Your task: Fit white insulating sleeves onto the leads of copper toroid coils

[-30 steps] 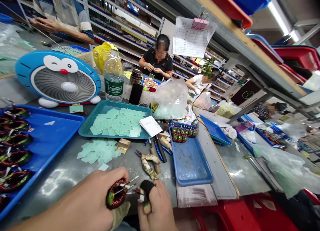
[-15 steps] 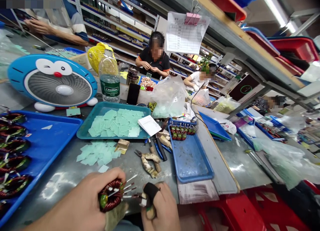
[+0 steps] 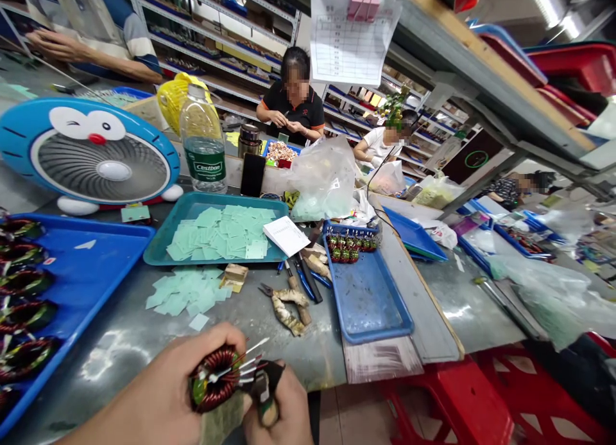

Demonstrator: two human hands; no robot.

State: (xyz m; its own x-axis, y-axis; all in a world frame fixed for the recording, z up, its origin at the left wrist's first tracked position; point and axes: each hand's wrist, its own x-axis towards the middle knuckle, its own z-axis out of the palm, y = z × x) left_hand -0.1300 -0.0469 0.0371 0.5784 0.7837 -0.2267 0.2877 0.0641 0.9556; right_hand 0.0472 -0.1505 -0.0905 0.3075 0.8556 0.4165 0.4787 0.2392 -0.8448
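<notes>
My left hand point(image 3: 180, 374) grips a toroidal coil point(image 3: 216, 377), a ring wound with copper-coloured wire with some green-yellow on it. Several straight leads point(image 3: 250, 365) stick out of the coil to the right. A tan wrap covers one of the left fingers. Close beside it, my right hand point(image 3: 283, 406), with black wrapping on the thumb, is closed around a short tool point(image 3: 267, 410) with a rounded tan end. The tool's front is at the tips of the leads; its exact kind is partly hidden by the fingers.
A blue tray point(image 3: 96, 252) at left holds several larger coils. Green sheets lie in a teal tray point(image 3: 156, 246) and on the table. Pliers point(image 3: 289, 304) with wrapped handles lie ahead. Another blue tray point(image 3: 370, 304) has small coils. A fan point(image 3: 110, 169) and a bottle point(image 3: 205, 156) stand behind.
My right hand has moved left, bringing the tool up to the coil's leads. My left hand keeps its hold on the coil. The whole view has shifted slightly.
</notes>
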